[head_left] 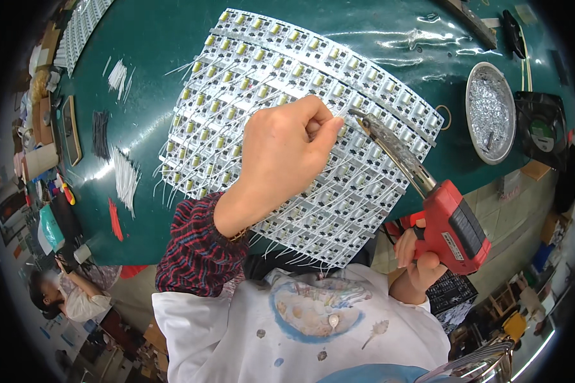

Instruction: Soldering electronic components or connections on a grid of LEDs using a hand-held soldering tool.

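Panel (342, 163) across near table edge (131, 254)

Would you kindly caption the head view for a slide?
Right hand holds a red soldering gun, its tip beside the left hand, above white circuit boards.

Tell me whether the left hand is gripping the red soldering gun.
No, the right hand grips the red soldering gun, while the left hand is over the white circuit boards.
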{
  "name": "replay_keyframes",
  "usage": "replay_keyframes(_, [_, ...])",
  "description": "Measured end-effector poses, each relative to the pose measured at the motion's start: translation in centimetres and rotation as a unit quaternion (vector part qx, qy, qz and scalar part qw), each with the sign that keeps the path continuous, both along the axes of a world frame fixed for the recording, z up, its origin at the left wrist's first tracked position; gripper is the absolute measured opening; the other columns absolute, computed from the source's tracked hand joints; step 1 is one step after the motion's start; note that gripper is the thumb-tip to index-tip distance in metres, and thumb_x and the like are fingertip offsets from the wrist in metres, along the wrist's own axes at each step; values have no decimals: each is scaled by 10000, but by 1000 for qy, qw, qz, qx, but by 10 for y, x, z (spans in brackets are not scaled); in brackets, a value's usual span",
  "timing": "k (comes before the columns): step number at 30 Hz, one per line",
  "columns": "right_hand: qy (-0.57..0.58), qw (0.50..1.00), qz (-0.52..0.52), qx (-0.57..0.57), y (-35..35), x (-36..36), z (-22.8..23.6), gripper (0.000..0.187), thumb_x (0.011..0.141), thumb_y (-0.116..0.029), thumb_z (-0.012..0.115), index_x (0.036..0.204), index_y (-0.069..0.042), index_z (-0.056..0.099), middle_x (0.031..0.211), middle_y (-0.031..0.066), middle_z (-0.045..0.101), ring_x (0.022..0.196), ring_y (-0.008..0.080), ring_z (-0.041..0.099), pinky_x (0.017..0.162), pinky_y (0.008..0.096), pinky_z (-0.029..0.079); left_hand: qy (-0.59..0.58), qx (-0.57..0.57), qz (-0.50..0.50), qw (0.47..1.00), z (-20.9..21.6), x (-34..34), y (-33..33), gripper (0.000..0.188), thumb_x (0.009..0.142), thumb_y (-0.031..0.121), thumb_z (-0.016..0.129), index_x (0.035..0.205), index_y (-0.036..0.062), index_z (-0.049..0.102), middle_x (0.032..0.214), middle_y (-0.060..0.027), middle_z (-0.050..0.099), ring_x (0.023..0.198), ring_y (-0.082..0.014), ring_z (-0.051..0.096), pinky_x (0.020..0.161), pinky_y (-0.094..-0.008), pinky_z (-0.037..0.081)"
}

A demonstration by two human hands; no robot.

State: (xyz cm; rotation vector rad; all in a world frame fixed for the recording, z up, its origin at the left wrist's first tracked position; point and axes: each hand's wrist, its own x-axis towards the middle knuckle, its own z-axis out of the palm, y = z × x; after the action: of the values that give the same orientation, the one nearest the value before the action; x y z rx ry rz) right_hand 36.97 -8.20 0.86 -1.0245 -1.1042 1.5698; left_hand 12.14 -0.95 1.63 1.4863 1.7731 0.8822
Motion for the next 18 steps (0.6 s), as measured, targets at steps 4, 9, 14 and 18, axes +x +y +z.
replay_keyframes(4, [-43,998,21,33,3,0,-3,639,817,-454,595,1096,91,416,504,19,446,396,113,425,391,240,342,8,5,-2,1000,-1,1,0,103,782,76,665,761,-20,633,556,-13,582,463,-9,446,433,-176,341])
replay_keyframes(9, [-58,998,1,36,-1,-1,-2,627,819,-449,597,1084,93,424,512,17,450,400,111,422,403,240,349,26,17,-3,999,-1,1,0,100,779,72,665,753,-18,629,557,-17,585,461,-12,453,431,-177,344])
replay_keyframes(14, [36,999,-6,4,0,0,2,630,804,-419,637,1119,86,432,547,32,467,434,131,438,424,252,333,31,26,-2,999,-2,1,0,98,777,68,664,745,-17,628,556,-19,585,459,-14,457,428,-177,345])
replay_keyframes(18, [-81,994,-14,66,-3,-1,-3,735,832,-484,549,1184,135,365,471,11,434,354,100,401,378,232,359,32,33,-3,999,-3,2,-1,99,774,69,664,742,-18,628,551,-20,581,458,-14,454,427,-178,343])
